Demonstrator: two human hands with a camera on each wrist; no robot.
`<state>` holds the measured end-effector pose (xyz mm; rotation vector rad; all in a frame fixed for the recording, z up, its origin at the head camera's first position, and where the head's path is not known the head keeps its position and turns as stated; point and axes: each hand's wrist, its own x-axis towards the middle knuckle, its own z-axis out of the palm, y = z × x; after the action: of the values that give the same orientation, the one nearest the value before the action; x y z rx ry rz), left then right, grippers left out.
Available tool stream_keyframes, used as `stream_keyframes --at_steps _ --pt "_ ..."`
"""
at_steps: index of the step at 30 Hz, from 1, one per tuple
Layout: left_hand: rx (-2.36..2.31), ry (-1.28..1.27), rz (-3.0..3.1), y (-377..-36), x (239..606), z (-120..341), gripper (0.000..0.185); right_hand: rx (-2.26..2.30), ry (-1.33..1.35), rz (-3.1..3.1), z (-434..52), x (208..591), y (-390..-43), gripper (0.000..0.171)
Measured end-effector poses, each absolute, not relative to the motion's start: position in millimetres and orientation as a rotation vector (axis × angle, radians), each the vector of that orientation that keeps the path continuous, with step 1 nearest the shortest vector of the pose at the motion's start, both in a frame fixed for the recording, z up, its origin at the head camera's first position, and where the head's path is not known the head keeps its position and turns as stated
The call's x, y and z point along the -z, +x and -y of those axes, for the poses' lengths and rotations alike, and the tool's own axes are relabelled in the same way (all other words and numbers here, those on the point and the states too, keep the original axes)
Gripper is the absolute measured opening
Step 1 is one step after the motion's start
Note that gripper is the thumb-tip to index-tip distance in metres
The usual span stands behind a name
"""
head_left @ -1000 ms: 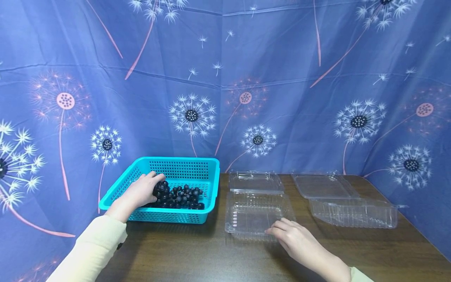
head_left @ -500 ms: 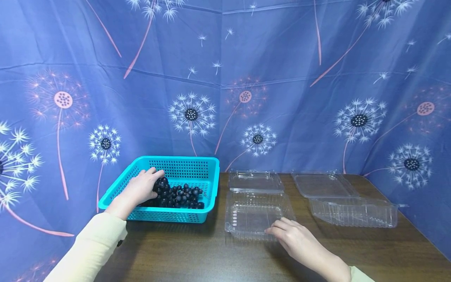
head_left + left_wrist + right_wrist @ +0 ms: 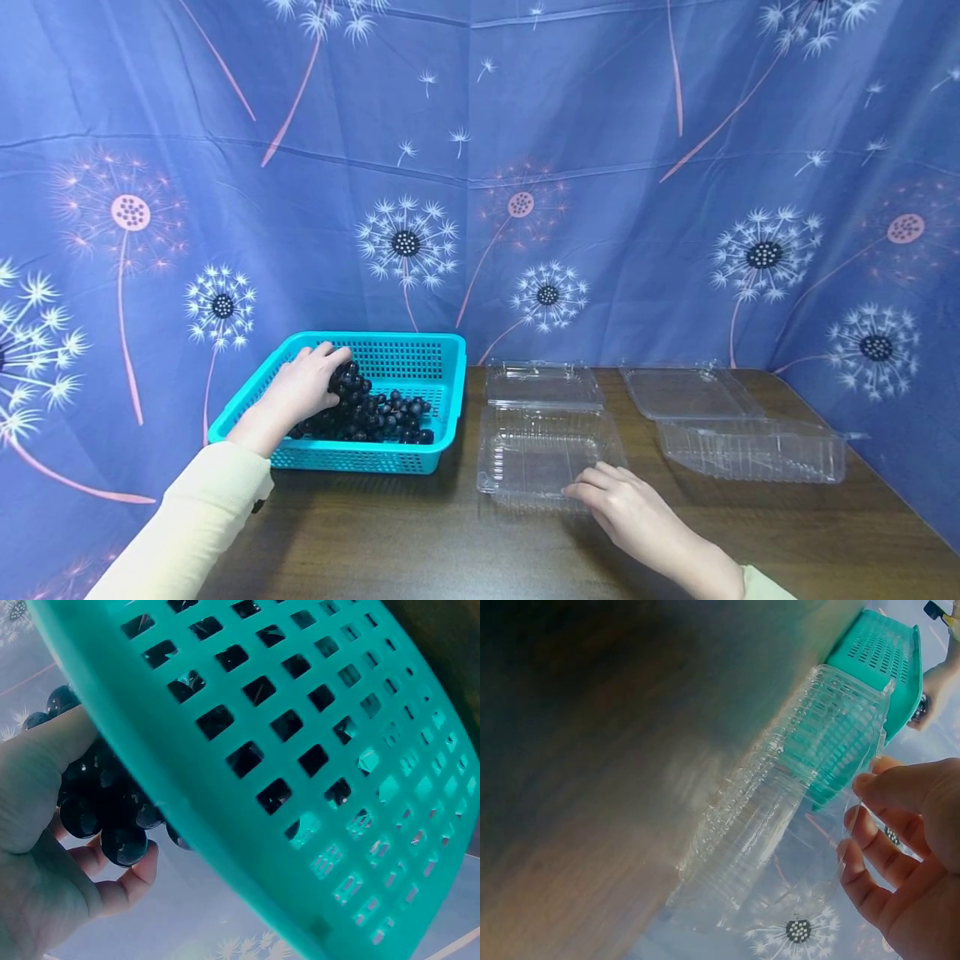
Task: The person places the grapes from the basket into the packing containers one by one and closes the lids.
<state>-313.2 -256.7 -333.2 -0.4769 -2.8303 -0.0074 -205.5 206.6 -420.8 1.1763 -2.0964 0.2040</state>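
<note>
My left hand [image 3: 300, 387] reaches over the near left part of a teal perforated plastic basket [image 3: 360, 460] and grips a bunch of dark grapes [image 3: 347, 398]. In the left wrist view, its fingers and thumb curl round several round, glossy grapes [image 3: 124, 844] just past the basket's rim. More grapes [image 3: 408, 408] lie on the basket floor. My right hand [image 3: 630, 510] pinches the near right edge of a clear plastic clamshell container [image 3: 517, 479], which sits unfolded. The right wrist view has the thumb and fingers on the container's thin rim [image 3: 855, 802].
The clamshell's lid [image 3: 543, 385] lies open behind its base. To the right stands another open clear clamshell [image 3: 757, 454], its lid [image 3: 690, 396] toward the back. A blue dandelion-print cloth [image 3: 637, 250] hangs behind the brown wooden table [image 3: 420, 542].
My left hand has risen slightly, and the bunch of grapes in it has come up with it. My right hand stays at the container's edge.
</note>
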Motion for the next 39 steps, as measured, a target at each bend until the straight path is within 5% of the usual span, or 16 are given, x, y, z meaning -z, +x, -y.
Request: stream_keyframes --at_steps 34,39 --pt "-0.061 -0.446 2.770 -306.5 257.4 228.2 0.067 -0.214 1.178 2.085 -203.7 415.8 -205.3 0.029" --pt "-0.066 -0.451 2.754 -308.0 244.8 215.5 0.067 -0.159 1.179 2.111 -203.8 413.1 -204.5 0.038"
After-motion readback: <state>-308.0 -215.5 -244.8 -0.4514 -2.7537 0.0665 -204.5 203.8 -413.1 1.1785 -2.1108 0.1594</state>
